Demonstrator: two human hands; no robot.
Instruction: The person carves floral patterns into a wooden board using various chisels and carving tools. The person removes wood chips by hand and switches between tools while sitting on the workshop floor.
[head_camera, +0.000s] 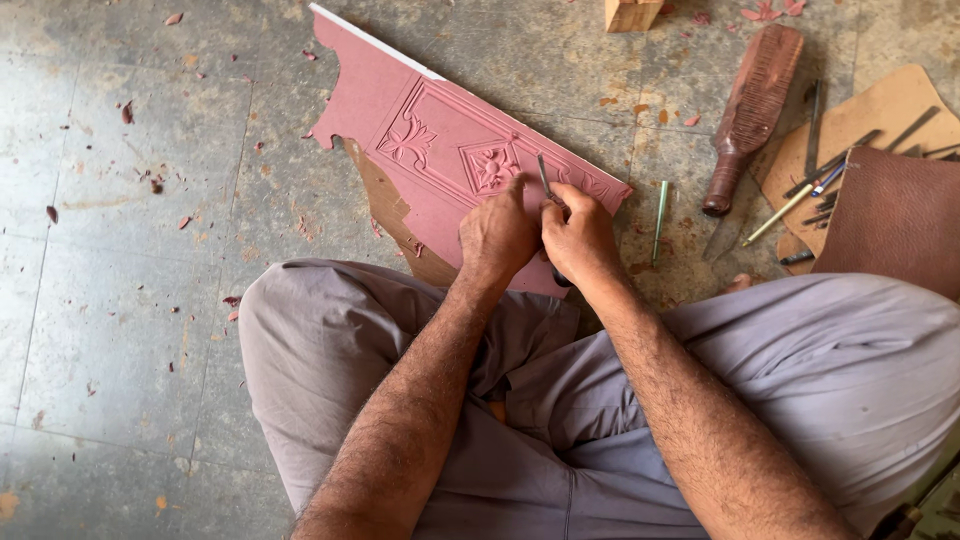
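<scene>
A pink carved board (440, 140) with flower and diamond reliefs lies slanted on the stone floor in front of my crossed legs. Both hands meet at its lower right part. My right hand (582, 238) grips a thin metal chisel (544, 176) whose blade points up and away onto the carving. My left hand (497, 232) presses against the board and the tool right beside it, fingers curled. The chisel's handle is hidden inside my hands.
A brown wooden mallet (750, 110) lies to the right, with a green-handled tool (660, 215) nearer the board. Several more chisels (825, 185) rest on brown boards (890, 215) at the far right. A wood block (632, 14) sits at the top. Wood chips are scattered about.
</scene>
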